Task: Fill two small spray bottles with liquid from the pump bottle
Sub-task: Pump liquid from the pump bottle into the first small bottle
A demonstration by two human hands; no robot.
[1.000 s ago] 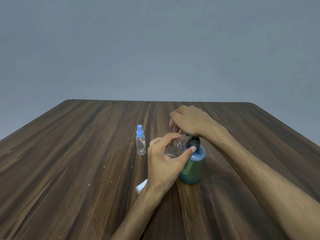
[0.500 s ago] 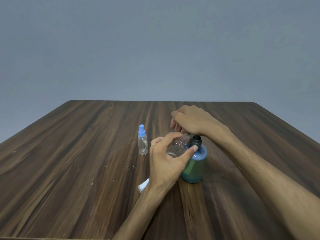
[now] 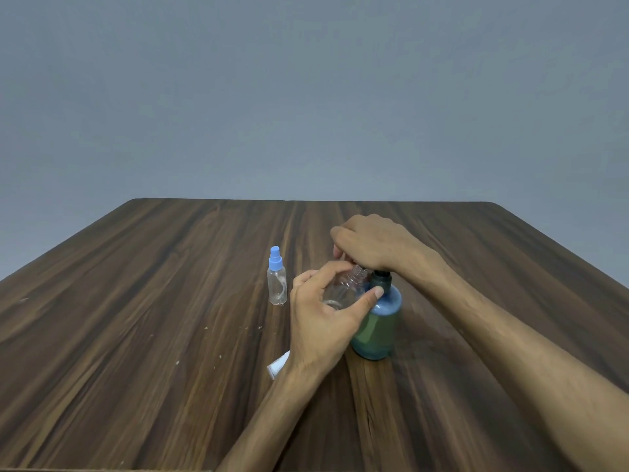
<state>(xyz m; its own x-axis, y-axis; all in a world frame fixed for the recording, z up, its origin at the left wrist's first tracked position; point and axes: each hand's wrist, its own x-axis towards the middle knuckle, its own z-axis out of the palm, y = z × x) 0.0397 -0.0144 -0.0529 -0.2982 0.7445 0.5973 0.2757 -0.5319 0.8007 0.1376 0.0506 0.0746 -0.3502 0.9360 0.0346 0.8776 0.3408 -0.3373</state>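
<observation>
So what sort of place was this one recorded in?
Probably a plain staging spot indoors, not a lived-in room: a bare wood-grain table, a blank grey wall, and only a capped spray bottle and pump bottle out.

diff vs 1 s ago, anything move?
Nothing clearly changed. Left hand still holds the open spray bottle tilted at the pump, right hand still rests on top of the pump bottle. The capped spray bottle and the white piece by the left wrist stayed put.
</observation>
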